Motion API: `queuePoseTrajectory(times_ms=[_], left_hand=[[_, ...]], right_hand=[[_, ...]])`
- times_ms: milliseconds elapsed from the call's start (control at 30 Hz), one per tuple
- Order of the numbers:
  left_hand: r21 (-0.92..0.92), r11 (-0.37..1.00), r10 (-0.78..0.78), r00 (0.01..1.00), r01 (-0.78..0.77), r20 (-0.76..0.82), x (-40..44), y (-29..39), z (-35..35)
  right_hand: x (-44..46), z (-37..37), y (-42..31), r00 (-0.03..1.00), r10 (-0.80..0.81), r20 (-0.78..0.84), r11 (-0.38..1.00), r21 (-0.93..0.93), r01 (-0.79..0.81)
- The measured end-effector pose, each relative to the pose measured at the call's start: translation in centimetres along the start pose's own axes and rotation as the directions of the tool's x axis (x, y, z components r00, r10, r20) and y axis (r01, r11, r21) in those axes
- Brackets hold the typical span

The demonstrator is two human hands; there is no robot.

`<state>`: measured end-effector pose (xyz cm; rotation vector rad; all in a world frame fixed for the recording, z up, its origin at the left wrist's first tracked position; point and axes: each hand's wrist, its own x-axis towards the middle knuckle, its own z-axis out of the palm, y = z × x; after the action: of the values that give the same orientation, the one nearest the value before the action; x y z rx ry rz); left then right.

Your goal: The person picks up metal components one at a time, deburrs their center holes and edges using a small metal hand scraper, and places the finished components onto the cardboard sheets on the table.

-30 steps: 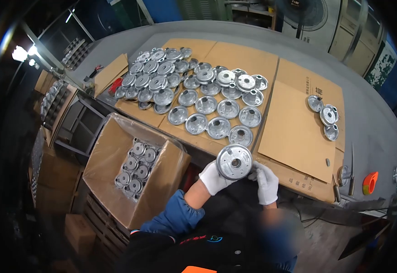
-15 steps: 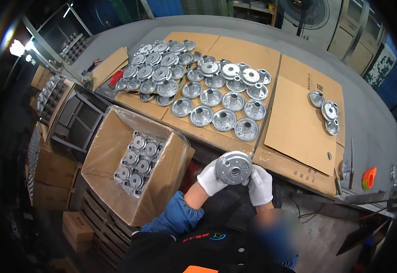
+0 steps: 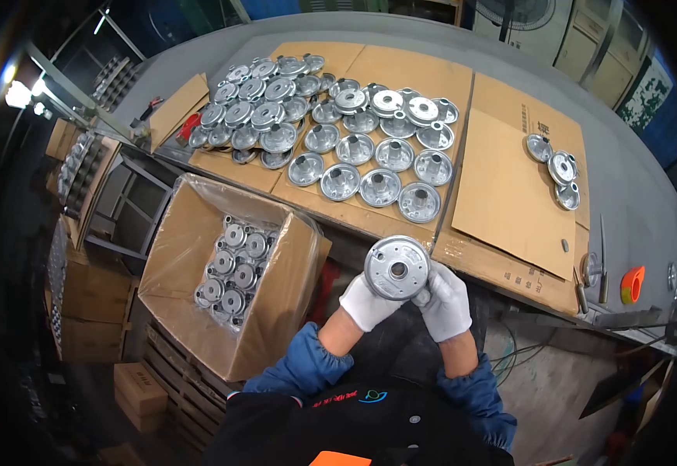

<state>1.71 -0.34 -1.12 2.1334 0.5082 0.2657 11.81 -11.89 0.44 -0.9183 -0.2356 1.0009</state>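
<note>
A round silver metal casting (image 3: pixel 397 269) with a hole at its centre is held up in front of my body, its flat face toward me. My left hand (image 3: pixel 368 304), in a white glove, grips it at the lower left edge. On the right edge, my gloved right hand (image 3: pixel 445 301) closes on the same casting; the fingertips behind it are hidden. Just beyond, rows of similar castings (image 3: pixel 381 187) lie on cardboard (image 3: pixel 369 219) on the table. Stacked castings (image 3: pixel 267 115) stand farther left.
A lined cardboard box (image 3: pixel 276 291) holding several castings stands at left on a wooden pallet (image 3: pixel 180 388). Three castings (image 3: pixel 562 167) lie on the right cardboard sheet (image 3: pixel 501 202). An orange tape roll (image 3: pixel 632 285) and a long thin tool (image 3: pixel 604 264) lie near the right edge.
Both hands have raised the casting slightly and turned it, so its face now shows more squarely. My right hand still grips its edge. The whole view has shifted a little.
</note>
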Motion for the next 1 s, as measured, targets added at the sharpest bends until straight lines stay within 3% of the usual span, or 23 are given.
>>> queuePoseTrajectory(times_ms=[33, 100, 133, 200, 233, 300, 333, 400, 533, 600, 633, 700, 733, 767, 800, 833, 867, 967, 1000], left_hand=[[0.0, 1.0, 0.0, 1.0, 0.0, 0.001, 0.0, 0.0, 0.2], [-0.3, 0.954, 0.004, 1.0, -0.008, -0.015, -0.1, -0.3, 0.9], [-0.299, 0.954, 0.004, 1.0, -0.008, -0.015, -0.1, -0.8, 1.4], [-0.784, 0.604, -0.162, 0.985, 0.144, 0.056, 0.0, -2.1, 2.5], [-0.784, 0.604, -0.162, 0.985, 0.142, 0.054, 0.0, -2.7, 3.0], [-0.882, 0.461, -0.124, 0.991, 0.099, 0.046, 0.2, -3.0, 3.3], [-0.882, 0.461, -0.123, 0.991, 0.098, 0.045, 0.1, -3.0, 3.5], [-0.592, 0.801, -0.006, 0.989, -0.085, -0.15, -0.1, -2.6, 3.4], [-0.522, 0.844, 0.037, 0.983, -0.127, -0.179, -0.3, -2.3, 3.0], [-0.678, 0.732, -0.124, 0.991, 0.063, -0.042, -0.8, -1.4, 1.9], [-0.679, 0.732, -0.121, 0.992, 0.062, -0.04, -0.9, -0.9, 1.4], [-0.507, 0.858, -0.037, 0.975, -0.081, -0.218, -0.9, -0.2, 0.6], [-0.506, 0.859, -0.035, 0.976, -0.081, -0.215, -0.5, -0.3, 0.2], [-0.9, 0.423, -0.28, 0.96, 0.106, -0.019, 0.0, -0.4, -0.2], [-0.958, -0.18, -0.368, 0.888, 0.222, 0.275, 0.2, -0.6, -0.4], [-0.973, -0.037, -0.341, 0.912, 0.229, 0.228, 0.1, -1.0, -0.5], [-0.973, -0.036, -0.343, 0.911, 0.23, 0.228, -0.1, -1.0, -0.8], [-0.868, 0.442, -0.282, 0.954, 0.226, 0.105, -0.8, -0.2, -2.0], [-0.868, 0.442, -0.285, 0.953, 0.226, 0.103, -0.9, -0.3, -2.1]], right_hand=[[0.0, 0.0, 0.0, 1.0, 0.014, 0.007, 0.999, 0.041, -0.014], [0.0, -0.1, 0.0, 0.999, 0.028, 0.016, 0.996, 0.081, -0.029], [0.0, -0.1, 0.0, 0.999, 0.04, 0.023, 0.994, 0.105, -0.042], [0.0, -0.1, -0.1, 0.998, 0.052, 0.035, 0.99, 0.127, -0.056], [-0.1, -0.1, -0.2, 0.997, 0.07, 0.03, 0.988, 0.133, -0.073], [-0.2, 0.0, -0.4, 0.996, 0.088, 0.024, 0.986, 0.139, -0.09], [-0.2, 0.1, -0.4, 0.996, 0.084, 0.026, 0.985, 0.146, -0.087], [-0.2, 0.1, -0.4, 0.997, 0.079, 0.028, 0.985, 0.153, -0.082], [-0.1, 0.1, -0.4, 0.997, 0.066, 0.032, 0.985, 0.156, -0.07], [-0.2, 0.2, -0.6, 0.998, 0.06, 0.024, 0.985, 0.159, -0.063], [-0.2, 0.3, -0.8, 0.999, 0.053, 0.01, 0.986, 0.155, -0.054], [-0.1, 0.1, -0.8, 0.999, 0.044, -0.007, 0.987, 0.153, -0.042], [0.1, -0.5, -0.5, 0.998, 0.062, 0.004, 0.987, 0.147, -0.062], [0.2, -0.8, -0.5, 0.996, 0.083, 0.014, 0.986, 0.141, -0.084], [0.2, -1.0, -0.5, 0.996, 0.083, 0.014, 0.986, 0.142, -0.084], [0.4, -1.0, -0.7, 0.995, 0.095, 0.026, 0.986, 0.132, -0.098], [0.5, -1.1, -0.9, 0.993, 0.109, 0.039, 0.986, 0.123, -0.113], [1.0, -1.6, -1.1, 0.987, 0.161, 0.028, 0.985, 0.054, -0.162], [1.1, -1.5, -1.2, 0.986, 0.163, 0.03, 0.985, 0.055, -0.164]])
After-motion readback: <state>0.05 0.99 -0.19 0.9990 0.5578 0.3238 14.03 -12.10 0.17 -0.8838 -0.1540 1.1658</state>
